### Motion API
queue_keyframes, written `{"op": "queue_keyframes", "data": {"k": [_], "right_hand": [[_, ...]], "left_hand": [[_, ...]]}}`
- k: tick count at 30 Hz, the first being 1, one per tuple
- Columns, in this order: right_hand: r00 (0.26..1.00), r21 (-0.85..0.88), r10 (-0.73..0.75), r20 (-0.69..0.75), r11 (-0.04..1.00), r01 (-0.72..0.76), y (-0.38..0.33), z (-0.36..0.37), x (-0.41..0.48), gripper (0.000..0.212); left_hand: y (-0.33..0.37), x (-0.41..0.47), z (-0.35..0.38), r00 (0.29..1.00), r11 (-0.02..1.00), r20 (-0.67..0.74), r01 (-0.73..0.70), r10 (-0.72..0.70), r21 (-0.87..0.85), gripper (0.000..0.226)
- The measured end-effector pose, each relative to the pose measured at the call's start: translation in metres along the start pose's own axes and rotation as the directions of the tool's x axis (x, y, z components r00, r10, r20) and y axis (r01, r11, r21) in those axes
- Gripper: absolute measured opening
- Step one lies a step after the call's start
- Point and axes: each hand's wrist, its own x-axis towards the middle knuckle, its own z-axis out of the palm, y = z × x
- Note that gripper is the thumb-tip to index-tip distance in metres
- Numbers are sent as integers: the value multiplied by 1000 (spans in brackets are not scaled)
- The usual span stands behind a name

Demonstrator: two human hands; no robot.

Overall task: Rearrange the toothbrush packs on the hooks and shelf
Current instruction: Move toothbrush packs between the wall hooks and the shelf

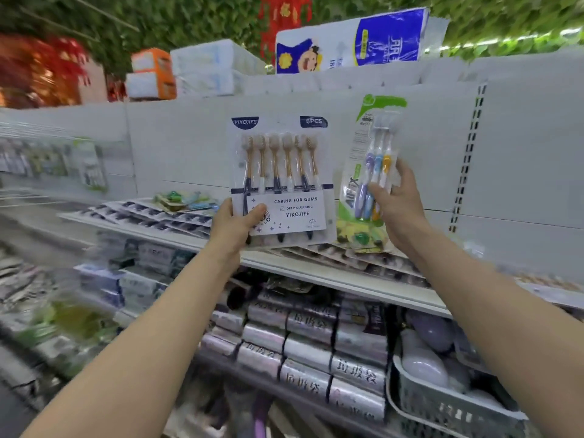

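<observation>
Two toothbrush packs held upright in front of a shop shelf.

Left grip [235, 226]: closed on the lower left corner of the six-brush pack [281, 172], thumb on the card front. Right grip [399, 200]: closed on the three-brush pack [373, 172] at mid-height, thumb across the handles. The packs stand side by side, close together, above the shelf [316, 273] and before the white back panel [189, 147]. On the shelf: flat packs [158, 216] in overlapping rows. Below: silver boxes [316, 343], with a white basket [442, 406] to their right. On top: tissue packs [363, 42].
</observation>
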Motion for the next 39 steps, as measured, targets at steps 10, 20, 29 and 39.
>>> {"op": "queue_keyframes", "data": {"k": [10, 20, 29, 39], "right_hand": [[996, 176, 43, 80, 983, -56, 27, 227, -10, 61], [977, 211, 54, 205, 972, -98, 64, 443, 6, 56], [977, 256, 60, 205, 960, -113, 101, 613, 60, 51], [979, 170, 9, 202, 985, -44, 123, 776, 58, 48]], "left_hand": [[18, 32, -217, 991, 995, -135, 25, -11, 99, 46], [30, 103, -388, 957, 996, -288, 11, 16, 90, 32], [49, 222, -518, 960, 989, -279, 28, 15, 148, 56], [42, 287, -669, 957, 995, -291, 23, 7, 102, 52]]}}
